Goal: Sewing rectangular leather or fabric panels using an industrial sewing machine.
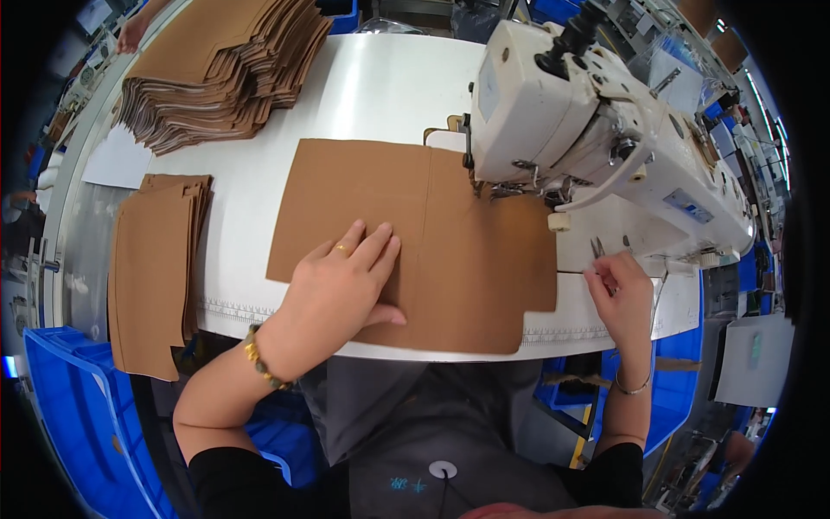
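Observation:
A brown sheet [467,285] with a seam down it lies on the white table [372,86], its upper right part under the sewing machine's needle area [493,186]. My left hand [346,281] rests on the sheet's left half, open, fingers spread a little. At the right, beside the sheet and below the machine head, my right hand [616,285] is closed on small metal scissors [598,246], their blades pointing up.
The white sewing machine [527,95] fills the right back. A tall pile of brown pieces [207,60] lies back left, a smaller stack [151,268] at left. Blue bins [78,398] stand below both table ends. Another person's hand [130,35] shows at top left.

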`<action>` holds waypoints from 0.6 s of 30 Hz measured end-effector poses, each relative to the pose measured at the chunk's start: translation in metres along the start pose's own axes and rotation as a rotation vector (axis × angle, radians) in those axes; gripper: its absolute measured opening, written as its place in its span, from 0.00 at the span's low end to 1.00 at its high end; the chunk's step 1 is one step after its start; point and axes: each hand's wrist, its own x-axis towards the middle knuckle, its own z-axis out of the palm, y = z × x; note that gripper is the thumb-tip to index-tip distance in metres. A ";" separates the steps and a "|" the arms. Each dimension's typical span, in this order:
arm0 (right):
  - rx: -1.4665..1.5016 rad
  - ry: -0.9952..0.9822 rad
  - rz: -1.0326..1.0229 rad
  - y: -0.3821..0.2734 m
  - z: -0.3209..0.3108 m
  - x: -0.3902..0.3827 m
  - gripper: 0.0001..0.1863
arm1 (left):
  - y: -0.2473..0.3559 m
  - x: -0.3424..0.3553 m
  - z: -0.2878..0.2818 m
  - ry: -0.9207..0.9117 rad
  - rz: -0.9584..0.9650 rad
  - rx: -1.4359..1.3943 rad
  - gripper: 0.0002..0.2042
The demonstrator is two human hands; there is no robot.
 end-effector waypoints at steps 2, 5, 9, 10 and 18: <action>-0.168 0.007 0.020 0.011 -0.004 -0.020 0.07 | 0.003 -0.017 -0.017 -0.027 0.001 -0.060 0.31; -0.275 0.143 0.057 0.027 0.005 -0.035 0.08 | -0.001 -0.012 -0.020 0.004 -0.148 -0.294 0.24; -0.237 0.167 0.105 0.033 0.008 -0.037 0.08 | -0.013 0.000 0.011 0.101 -0.183 -0.501 0.10; -0.232 0.129 0.167 0.035 0.007 -0.038 0.09 | -0.012 -0.001 0.014 0.105 -0.183 -0.509 0.10; -0.183 0.216 0.101 0.013 -0.002 -0.027 0.09 | -0.003 0.004 0.022 0.131 -0.251 -0.646 0.08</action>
